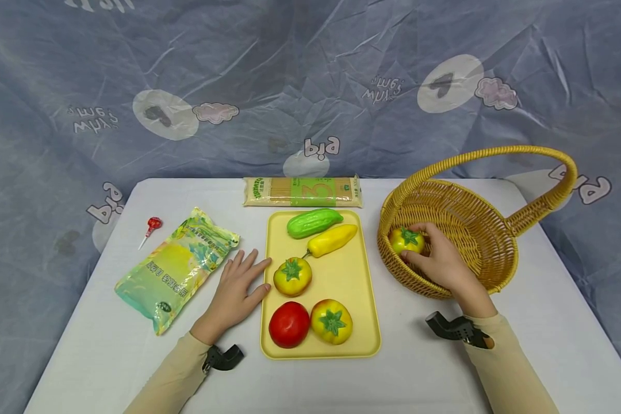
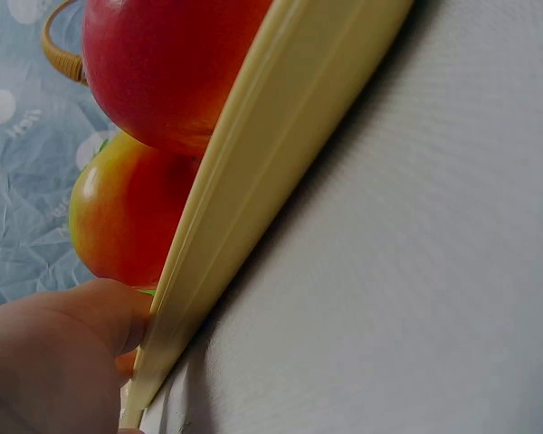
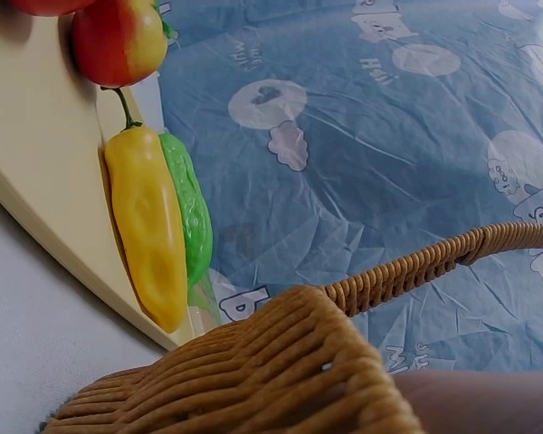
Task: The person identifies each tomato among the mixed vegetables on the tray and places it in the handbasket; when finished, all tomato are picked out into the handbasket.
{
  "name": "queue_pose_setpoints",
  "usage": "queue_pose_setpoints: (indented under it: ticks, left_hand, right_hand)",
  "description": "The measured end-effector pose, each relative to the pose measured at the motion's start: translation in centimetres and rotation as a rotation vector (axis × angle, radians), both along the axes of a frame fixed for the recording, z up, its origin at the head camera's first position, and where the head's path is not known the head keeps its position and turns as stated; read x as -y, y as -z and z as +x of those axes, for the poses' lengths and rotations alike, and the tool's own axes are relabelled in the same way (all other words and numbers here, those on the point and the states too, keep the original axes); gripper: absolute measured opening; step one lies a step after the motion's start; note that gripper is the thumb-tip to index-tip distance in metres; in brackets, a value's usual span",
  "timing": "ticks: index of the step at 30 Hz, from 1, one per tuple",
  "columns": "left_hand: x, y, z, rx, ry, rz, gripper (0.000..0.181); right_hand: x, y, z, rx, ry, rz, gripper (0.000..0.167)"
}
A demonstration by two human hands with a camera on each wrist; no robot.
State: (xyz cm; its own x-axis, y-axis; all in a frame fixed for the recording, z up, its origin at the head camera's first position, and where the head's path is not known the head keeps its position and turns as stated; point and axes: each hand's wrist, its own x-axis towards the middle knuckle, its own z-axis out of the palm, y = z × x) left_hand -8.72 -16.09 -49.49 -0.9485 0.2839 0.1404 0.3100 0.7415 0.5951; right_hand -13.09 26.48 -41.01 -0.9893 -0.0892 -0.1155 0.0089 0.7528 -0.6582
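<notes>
Blue cloth (image 1: pixel 269 63) hangs at twelve o'clock. My right hand (image 1: pixel 441 259) holds a fruit (image 1: pixel 406 241) in the basket (image 1: pixel 466 213); my left hand (image 1: pixel 238 290), wide, maybe steadies the tray (image 1: pixel 341 276) at nine.

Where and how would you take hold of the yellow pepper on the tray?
Probably a pinch across the middle of the yellow pepper, from above and its near right. It is long and lies slantwise; the green vegetable lies close along its far side and its stem is thin, while the tray is bare to its near right.
</notes>
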Motion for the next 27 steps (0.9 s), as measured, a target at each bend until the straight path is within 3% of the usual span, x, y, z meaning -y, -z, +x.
queue_pose_setpoints:
  ticks: [13, 27]
  left_hand:
    - [0.01, 0.07, 0.01, 0.008, -0.005, -0.004, 0.053]
    - [-0.01, 0.08, -0.05, -0.009, 0.002, -0.006, 0.052]
  right_hand:
    - [-0.24, 0.06, -0.07, -0.001, 0.003, 0.019, 0.057]
    - [-0.3, -0.85, 0.51, -0.115, -0.017, -0.011, 0.054]
